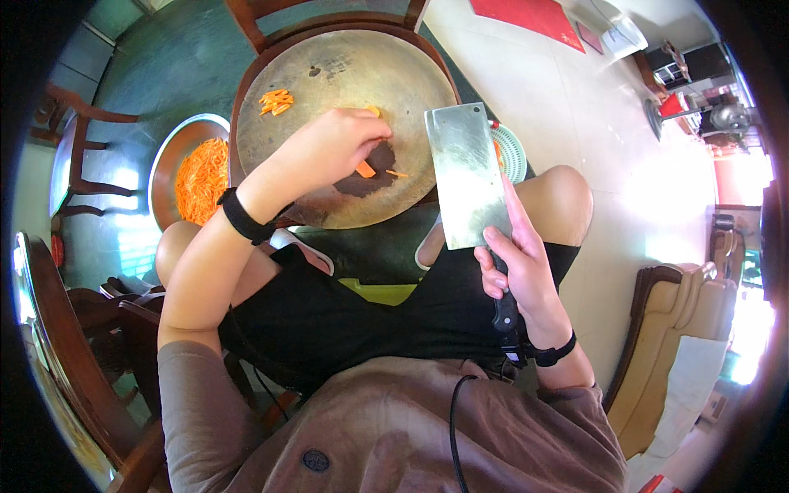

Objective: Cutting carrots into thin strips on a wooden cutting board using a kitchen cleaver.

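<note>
My right hand (522, 263) grips the black handle of a cleaver (467, 177). Its broad steel blade is raised upright, off the board's right side. Over the round wooden chopping board (337, 70), my left hand (349, 144) is closed, fingers curled down on a carrot piece (366, 169). Orange shows on both sides of that hand; the middle is hidden beneath it. A thin carrot strip (397, 173) lies on the dark wet patch beside the fingers. Farther left on the board sits a small pile of carrot sticks (276, 102).
Left of the board stands a metal basin (167, 160) heaped with shredded carrot (203, 181). A pale green strainer basket (513, 152) with some orange in it is partly behind the cleaver. The board rests on a wooden chair (255, 25) before my knees. A tan sofa (657, 329) is at right.
</note>
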